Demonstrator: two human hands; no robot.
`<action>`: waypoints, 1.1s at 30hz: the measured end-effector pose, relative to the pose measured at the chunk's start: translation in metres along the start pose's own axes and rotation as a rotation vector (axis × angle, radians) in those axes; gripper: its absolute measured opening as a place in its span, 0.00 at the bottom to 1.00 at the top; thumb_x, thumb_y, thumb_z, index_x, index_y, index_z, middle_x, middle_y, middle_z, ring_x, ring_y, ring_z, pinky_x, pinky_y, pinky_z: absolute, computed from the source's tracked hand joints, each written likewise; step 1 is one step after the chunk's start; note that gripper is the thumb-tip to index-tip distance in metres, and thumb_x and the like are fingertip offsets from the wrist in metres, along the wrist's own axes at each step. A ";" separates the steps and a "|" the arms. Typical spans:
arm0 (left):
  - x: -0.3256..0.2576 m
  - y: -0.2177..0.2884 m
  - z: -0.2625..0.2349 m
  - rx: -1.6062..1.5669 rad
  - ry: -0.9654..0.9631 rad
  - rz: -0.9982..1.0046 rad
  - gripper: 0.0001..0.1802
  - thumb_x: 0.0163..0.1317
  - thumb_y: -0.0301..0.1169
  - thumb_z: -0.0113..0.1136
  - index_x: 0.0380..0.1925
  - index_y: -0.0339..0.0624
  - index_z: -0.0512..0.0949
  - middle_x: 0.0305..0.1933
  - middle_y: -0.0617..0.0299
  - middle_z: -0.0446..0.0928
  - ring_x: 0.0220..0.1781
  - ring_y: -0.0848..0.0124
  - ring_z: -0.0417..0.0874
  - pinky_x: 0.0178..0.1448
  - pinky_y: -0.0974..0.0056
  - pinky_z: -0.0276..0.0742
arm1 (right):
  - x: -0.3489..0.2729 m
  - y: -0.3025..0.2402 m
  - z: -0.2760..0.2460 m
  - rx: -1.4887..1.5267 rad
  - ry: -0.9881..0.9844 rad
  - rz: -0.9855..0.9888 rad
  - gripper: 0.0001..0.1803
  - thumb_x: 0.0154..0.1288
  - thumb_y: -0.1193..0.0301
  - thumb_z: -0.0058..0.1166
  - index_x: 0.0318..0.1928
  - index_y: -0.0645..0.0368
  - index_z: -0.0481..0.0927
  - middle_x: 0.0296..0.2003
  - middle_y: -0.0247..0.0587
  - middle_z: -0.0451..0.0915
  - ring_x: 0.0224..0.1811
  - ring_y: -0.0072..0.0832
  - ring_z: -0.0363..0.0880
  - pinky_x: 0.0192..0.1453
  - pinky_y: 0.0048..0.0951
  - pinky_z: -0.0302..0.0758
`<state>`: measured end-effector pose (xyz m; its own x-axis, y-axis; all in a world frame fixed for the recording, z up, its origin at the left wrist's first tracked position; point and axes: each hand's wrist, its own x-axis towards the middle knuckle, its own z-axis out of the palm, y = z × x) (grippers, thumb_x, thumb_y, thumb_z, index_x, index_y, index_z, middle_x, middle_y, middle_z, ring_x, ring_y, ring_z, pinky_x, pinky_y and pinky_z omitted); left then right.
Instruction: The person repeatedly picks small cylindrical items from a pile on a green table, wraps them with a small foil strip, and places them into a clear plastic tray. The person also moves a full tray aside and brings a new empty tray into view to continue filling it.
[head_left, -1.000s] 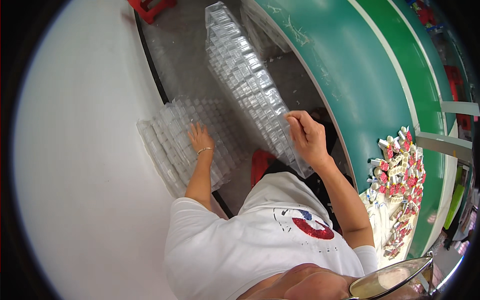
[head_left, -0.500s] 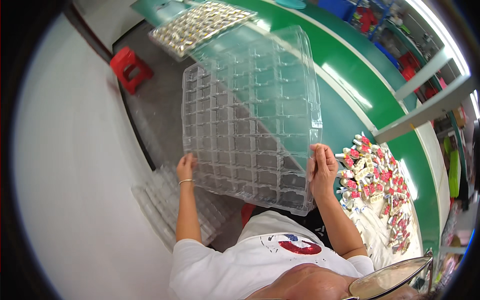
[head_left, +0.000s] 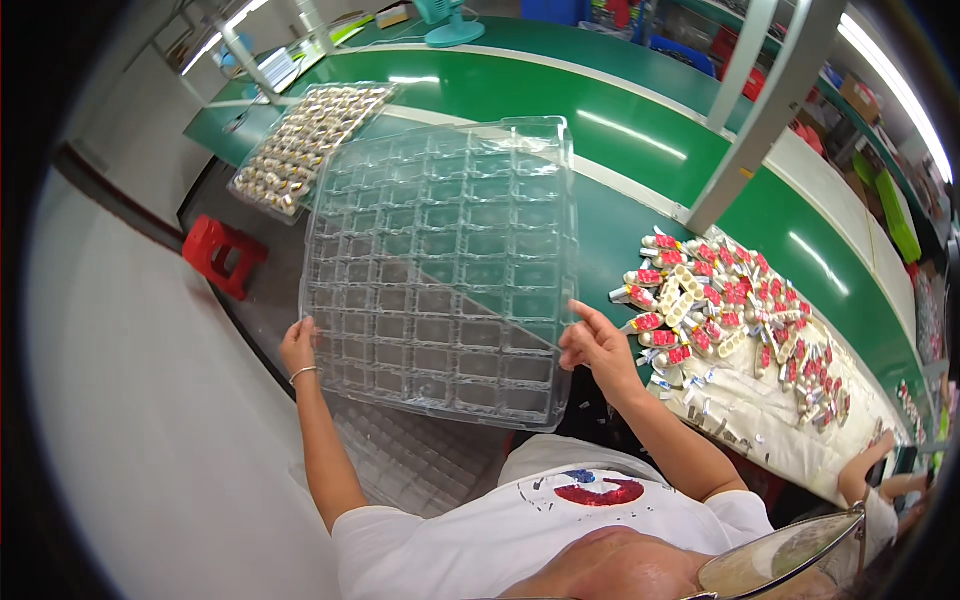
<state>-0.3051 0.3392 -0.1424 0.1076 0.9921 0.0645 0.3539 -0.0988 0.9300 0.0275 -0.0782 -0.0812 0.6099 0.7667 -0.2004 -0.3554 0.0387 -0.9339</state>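
A large clear plastic tray (head_left: pixel 440 270) with a grid of square compartments is held out in front of me, its compartments bare. It overhangs the grey floor on the left and overlaps the green table on the right. My left hand (head_left: pixel 298 345), with a bracelet at the wrist, is closed on the tray's left edge. At the opposite edge, my right hand (head_left: pixel 600 350) has its index finger stretched out and its other fingers bent against the rim. The right thumb is hard to make out.
Small white-and-red parts (head_left: pixel 730 300) lie heaped on a pale cloth (head_left: pixel 735 400) at right. A filled tray (head_left: pixel 310 140) sits on the green table's far left end. A red stool (head_left: pixel 225 255) and more clear trays (head_left: pixel 420 455) are on the floor. A metal post (head_left: pixel 740 140) rises from the table.
The clear tray has tilted flatter and shifted left and lower in view, with both hands at its edges. My right index finger has straightened. The view has turned, bringing another person's arm in at right.
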 end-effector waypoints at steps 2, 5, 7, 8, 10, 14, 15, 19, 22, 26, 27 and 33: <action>0.024 -0.007 -0.001 0.025 -0.008 0.024 0.17 0.64 0.39 0.65 0.41 0.34 0.84 0.30 0.61 0.84 0.30 0.77 0.82 0.35 0.71 0.77 | -0.004 0.003 0.000 -0.126 -0.033 -0.123 0.25 0.73 0.70 0.50 0.67 0.64 0.65 0.45 0.42 0.76 0.39 0.24 0.80 0.40 0.24 0.80; 0.068 0.015 0.010 0.158 -0.049 0.106 0.16 0.63 0.39 0.66 0.40 0.36 0.85 0.31 0.62 0.84 0.30 0.77 0.82 0.34 0.71 0.77 | -0.005 -0.009 -0.003 -0.417 -0.080 -0.215 0.27 0.69 0.72 0.54 0.66 0.63 0.66 0.57 0.45 0.70 0.51 0.29 0.78 0.49 0.27 0.79; 0.096 0.041 0.028 0.275 -0.106 0.163 0.18 0.61 0.41 0.67 0.41 0.36 0.85 0.31 0.62 0.84 0.31 0.77 0.82 0.36 0.70 0.77 | -0.012 -0.017 -0.004 -0.509 -0.098 -0.225 0.26 0.68 0.72 0.55 0.65 0.62 0.68 0.58 0.47 0.69 0.50 0.30 0.79 0.50 0.28 0.78; 0.113 0.047 0.032 0.335 -0.128 0.224 0.19 0.61 0.43 0.67 0.42 0.37 0.85 0.31 0.61 0.85 0.31 0.76 0.83 0.36 0.69 0.77 | -0.018 -0.019 -0.006 -0.521 -0.107 -0.243 0.25 0.68 0.72 0.55 0.64 0.61 0.70 0.59 0.46 0.68 0.50 0.30 0.78 0.51 0.28 0.78; 0.139 0.060 0.049 0.480 -0.172 0.277 0.22 0.61 0.46 0.66 0.44 0.38 0.85 0.33 0.59 0.85 0.34 0.72 0.84 0.40 0.66 0.78 | -0.031 -0.025 -0.011 -0.532 -0.075 -0.265 0.18 0.68 0.72 0.55 0.57 0.59 0.76 0.54 0.43 0.73 0.48 0.31 0.79 0.48 0.29 0.78; 0.151 0.097 0.106 0.811 -0.224 0.319 0.28 0.60 0.53 0.62 0.47 0.41 0.84 0.43 0.52 0.85 0.48 0.56 0.85 0.53 0.55 0.77 | -0.064 -0.039 -0.043 -0.542 -0.062 -0.251 0.10 0.69 0.75 0.54 0.49 0.60 0.82 0.46 0.38 0.80 0.46 0.27 0.80 0.48 0.28 0.76; 0.171 0.090 0.103 0.852 -0.186 0.358 0.29 0.60 0.53 0.62 0.50 0.41 0.82 0.45 0.51 0.85 0.48 0.56 0.85 0.54 0.55 0.77 | -0.069 -0.041 -0.048 -0.553 -0.022 -0.301 0.09 0.69 0.74 0.55 0.47 0.61 0.82 0.44 0.38 0.81 0.44 0.29 0.81 0.46 0.28 0.77; 0.159 0.112 0.175 0.693 -0.216 0.450 0.31 0.62 0.43 0.64 0.61 0.39 0.73 0.60 0.50 0.78 0.57 0.60 0.81 0.60 0.59 0.76 | -0.100 -0.050 -0.083 -0.672 0.231 -0.430 0.07 0.67 0.74 0.57 0.43 0.60 0.83 0.39 0.40 0.81 0.41 0.32 0.82 0.43 0.29 0.77; 0.090 0.142 0.205 0.102 -0.489 0.510 0.28 0.65 0.34 0.63 0.64 0.38 0.70 0.65 0.53 0.74 0.64 0.63 0.76 0.64 0.62 0.73 | -0.113 -0.053 -0.116 -0.793 0.421 -0.456 0.08 0.64 0.77 0.58 0.44 0.59 0.82 0.39 0.42 0.80 0.39 0.34 0.81 0.43 0.30 0.78; -0.150 0.246 0.225 0.093 -0.842 0.602 0.29 0.64 0.30 0.63 0.65 0.38 0.70 0.66 0.55 0.73 0.69 0.65 0.70 0.69 0.62 0.66 | -0.121 -0.062 -0.167 -1.026 0.645 -0.485 0.15 0.59 0.83 0.55 0.46 0.57 0.82 0.45 0.42 0.78 0.45 0.37 0.79 0.45 0.33 0.78; -0.186 0.258 0.227 0.171 -0.907 0.684 0.29 0.63 0.29 0.64 0.65 0.38 0.70 0.65 0.55 0.73 0.70 0.65 0.69 0.70 0.61 0.64 | -0.120 -0.063 -0.179 -1.109 0.679 -0.544 0.16 0.58 0.84 0.54 0.47 0.57 0.82 0.47 0.42 0.78 0.47 0.38 0.79 0.46 0.33 0.78; -0.327 0.271 0.267 -0.153 -1.522 0.466 0.23 0.59 0.26 0.67 0.56 0.35 0.77 0.56 0.54 0.81 0.60 0.66 0.79 0.66 0.62 0.70 | -0.106 -0.068 -0.217 -1.359 0.472 -0.543 0.21 0.56 0.81 0.56 0.52 0.54 0.79 0.48 0.40 0.78 0.54 0.39 0.73 0.61 0.43 0.68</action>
<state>0.0034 -0.0328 -0.0077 0.9915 -0.1280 0.0227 -0.0551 -0.2562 0.9651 0.1407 -0.3016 -0.0607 0.7031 0.5775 0.4149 0.7110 -0.5591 -0.4265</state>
